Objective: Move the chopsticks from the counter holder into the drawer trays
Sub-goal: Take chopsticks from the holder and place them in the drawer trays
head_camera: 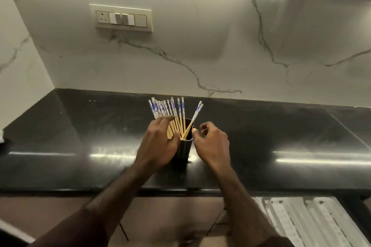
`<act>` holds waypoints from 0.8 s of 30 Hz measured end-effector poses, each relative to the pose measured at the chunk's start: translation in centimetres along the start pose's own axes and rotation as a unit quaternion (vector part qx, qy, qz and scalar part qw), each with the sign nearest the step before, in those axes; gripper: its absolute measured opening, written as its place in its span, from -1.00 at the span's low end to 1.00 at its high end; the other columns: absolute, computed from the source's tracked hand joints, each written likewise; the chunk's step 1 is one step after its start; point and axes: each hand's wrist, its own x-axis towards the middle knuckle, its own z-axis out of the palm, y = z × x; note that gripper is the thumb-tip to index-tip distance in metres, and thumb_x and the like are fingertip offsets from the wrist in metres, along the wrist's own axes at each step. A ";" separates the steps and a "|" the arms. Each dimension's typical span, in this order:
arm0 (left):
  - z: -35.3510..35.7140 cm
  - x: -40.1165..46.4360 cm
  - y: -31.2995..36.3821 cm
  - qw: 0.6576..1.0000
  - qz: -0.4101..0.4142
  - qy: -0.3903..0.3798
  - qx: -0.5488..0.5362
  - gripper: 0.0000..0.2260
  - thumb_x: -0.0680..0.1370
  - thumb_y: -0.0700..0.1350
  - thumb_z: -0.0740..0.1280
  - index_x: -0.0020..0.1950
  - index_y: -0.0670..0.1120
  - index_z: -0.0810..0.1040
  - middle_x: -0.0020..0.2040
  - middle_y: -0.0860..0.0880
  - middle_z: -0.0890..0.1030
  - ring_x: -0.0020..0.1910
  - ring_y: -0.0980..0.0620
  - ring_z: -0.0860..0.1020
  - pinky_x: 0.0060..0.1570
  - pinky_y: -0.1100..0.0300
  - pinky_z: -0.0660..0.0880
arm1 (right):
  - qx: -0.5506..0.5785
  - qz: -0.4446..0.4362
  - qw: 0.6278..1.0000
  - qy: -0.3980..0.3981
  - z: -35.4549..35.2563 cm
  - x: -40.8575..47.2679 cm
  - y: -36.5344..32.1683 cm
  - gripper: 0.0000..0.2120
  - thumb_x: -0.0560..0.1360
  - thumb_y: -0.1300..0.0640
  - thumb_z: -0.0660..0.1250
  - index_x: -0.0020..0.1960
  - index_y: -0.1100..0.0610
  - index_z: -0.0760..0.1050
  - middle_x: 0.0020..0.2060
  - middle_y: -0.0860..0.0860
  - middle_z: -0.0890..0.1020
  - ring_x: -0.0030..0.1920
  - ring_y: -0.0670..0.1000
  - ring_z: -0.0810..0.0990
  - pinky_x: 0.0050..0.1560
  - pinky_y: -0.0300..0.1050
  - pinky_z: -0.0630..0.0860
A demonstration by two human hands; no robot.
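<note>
The counter [261, 136] is glossy black stone, mirror-smooth. The backsplash [200, 50] looks like polished white veined marble. The chopsticks [176, 114] look like pale wood with glazed blue-and-white tops; their holder [183, 150] is shiny black.

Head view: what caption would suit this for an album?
Left hand gathers chopsticks in black holder; right hand hovers beside it.
</note>
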 end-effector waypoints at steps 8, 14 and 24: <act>0.6 5.9 -5.0 0.995 0.027 -0.093 0.003 -0.52 0.56 -0.04 0.32 0.47 -0.06 0.34 0.41 -0.04 0.43 0.38 0.04 0.37 0.28 0.25 0.27 | -0.020 0.116 0.992 0.044 4.9 6.6 -1.5 -0.67 0.58 -0.02 0.30 0.28 0.12 0.47 0.11 0.03 0.59 -0.06 -0.09 0.47 -0.11 -0.24 0.38; 1.9 8.3 -6.5 0.991 0.025 -0.129 -0.021 -0.50 0.56 -0.09 0.30 0.50 -0.06 0.30 0.43 -0.04 0.41 0.39 0.04 0.38 0.38 0.10 0.36 | -0.029 0.182 0.982 0.036 7.0 9.8 -0.6 -0.55 0.57 -0.02 0.33 0.38 0.18 0.39 0.17 0.07 0.57 0.14 0.03 0.56 0.03 -0.14 0.47; 4.2 11.4 -7.7 0.989 0.014 -0.145 -0.023 -0.50 0.56 -0.23 0.28 0.50 -0.10 0.30 0.45 -0.07 0.42 0.40 0.01 0.39 0.36 0.22 0.25 | 0.002 0.225 0.974 0.016 8.9 12.6 1.0 -0.79 0.58 0.04 0.32 0.15 0.12 0.57 -0.03 0.03 0.67 -0.02 -0.01 0.64 0.00 -0.08 0.58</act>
